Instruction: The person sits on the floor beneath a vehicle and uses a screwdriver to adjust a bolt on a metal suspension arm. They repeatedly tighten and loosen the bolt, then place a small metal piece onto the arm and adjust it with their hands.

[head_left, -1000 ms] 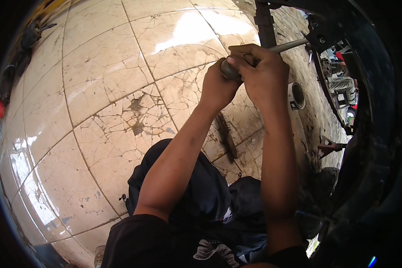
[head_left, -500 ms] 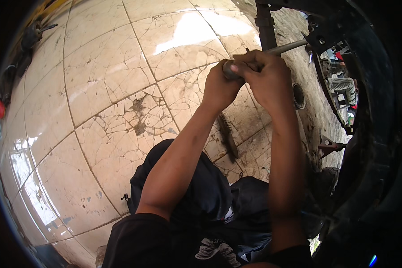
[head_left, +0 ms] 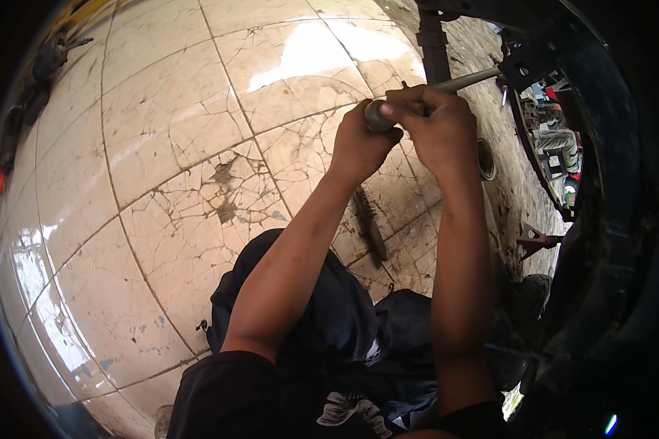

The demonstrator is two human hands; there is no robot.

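My left hand (head_left: pixel 365 150) is closed around a rounded grey metal piece (head_left: pixel 378 115), whose blunt end shows between my two hands. Right against it, my right hand (head_left: pixel 441 126) has its fingers curled in, with the thumb tip pressed on the same piece. From behind the right hand a grey metal rod (head_left: pixel 477 78) runs up to the dark metal frame (head_left: pixel 526 69). My fingers hide how the piece and the rod meet. A wire brush (head_left: pixel 370 228) lies on the tiles below my hands, beyond my knees.
Cracked cream floor tiles (head_left: pixel 176 183) spread to the left. Dark frame parts curve along the right, with a red metal stand (head_left: pixel 538 241) under them. A round pipe-like opening (head_left: pixel 486 159) sits beside my right wrist. Dark equipment (head_left: pixel 40 80) lines the far left.
Both hands stay on the metal piece, and the right thumb has shifted very slightly on it. The whole view has moved a little; nothing was let go.
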